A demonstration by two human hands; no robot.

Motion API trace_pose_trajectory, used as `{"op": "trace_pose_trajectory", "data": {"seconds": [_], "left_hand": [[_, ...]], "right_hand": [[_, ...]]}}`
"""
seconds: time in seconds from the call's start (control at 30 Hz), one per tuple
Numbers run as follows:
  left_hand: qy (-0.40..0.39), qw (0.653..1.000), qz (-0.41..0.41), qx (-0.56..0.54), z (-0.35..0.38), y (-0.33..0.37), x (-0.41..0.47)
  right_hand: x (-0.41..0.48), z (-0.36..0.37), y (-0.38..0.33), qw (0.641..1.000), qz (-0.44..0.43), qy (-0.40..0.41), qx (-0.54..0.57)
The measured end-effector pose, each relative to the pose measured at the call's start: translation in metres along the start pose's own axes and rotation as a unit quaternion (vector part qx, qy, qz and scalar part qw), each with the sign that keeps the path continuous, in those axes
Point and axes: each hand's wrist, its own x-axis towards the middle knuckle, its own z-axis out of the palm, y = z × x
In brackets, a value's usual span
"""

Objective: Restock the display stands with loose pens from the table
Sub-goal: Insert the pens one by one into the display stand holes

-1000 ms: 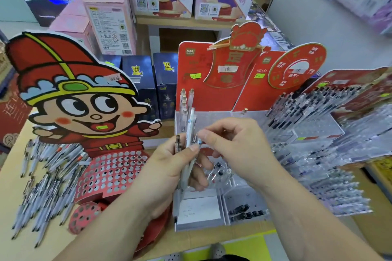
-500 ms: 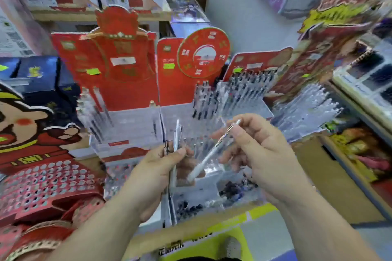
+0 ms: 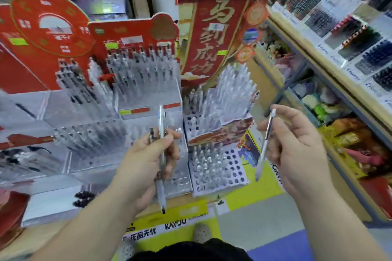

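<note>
My left hand [image 3: 146, 163] grips a small bunch of white pens [image 3: 161, 133], upright, tips down, in front of the clear stepped stand [image 3: 148, 99]. My right hand [image 3: 297, 146] pinches a single white pen [image 3: 264, 146], tilted, its tip down over the right edge of the perforated white stand [image 3: 235, 167]. That stand is partly filled with upright clear pens and has open holes along its right side. The red-backed stands behind hold rows of pens.
A tall red scroll sign [image 3: 212, 34] rises behind the perforated stand. A round red sign [image 3: 51, 23] stands at the back left. Wooden shelves [image 3: 314, 55] with boxed pens and goods run along the right. Yellow table edging [image 3: 169, 218] lies below my hands.
The view has swung right, away from the cartoon cutout stand. My right hand drew one pen out of the bunch and carried it right, over the perforated stand.
</note>
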Motion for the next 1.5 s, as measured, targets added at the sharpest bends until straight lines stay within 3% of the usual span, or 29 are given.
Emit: {"op": "trace_pose_trajectory", "data": {"seconds": [0.17, 0.33, 0.63, 0.97, 1.37, 1.5], "left_hand": [[0.030, 0.999, -0.026, 0.003, 0.023, -0.027, 0.006], [0.041, 0.997, -0.057, 0.019, 0.036, -0.052, 0.015], [0.056, 0.994, -0.093, 0.004, 0.052, -0.078, 0.032], [0.081, 0.992, -0.100, -0.004, 0.050, -0.088, 0.036], [0.084, 0.991, -0.096, -0.033, 0.048, -0.087, 0.036], [0.081, 0.991, -0.097, -0.038, 0.050, -0.086, 0.037]], "right_hand": [[0.019, -0.026, 0.039, 0.999, 0.046, -0.016, -0.014], [0.027, -0.040, 0.079, 0.990, 0.048, -0.045, -0.125], [0.032, -0.056, 0.111, 0.935, 0.024, -0.185, -0.303], [0.020, -0.062, 0.123, 0.892, 0.031, -0.306, -0.332], [0.018, -0.047, 0.138, 0.844, -0.028, -0.347, -0.409], [0.010, -0.045, 0.143, 0.840, -0.068, -0.308, -0.441]]}}
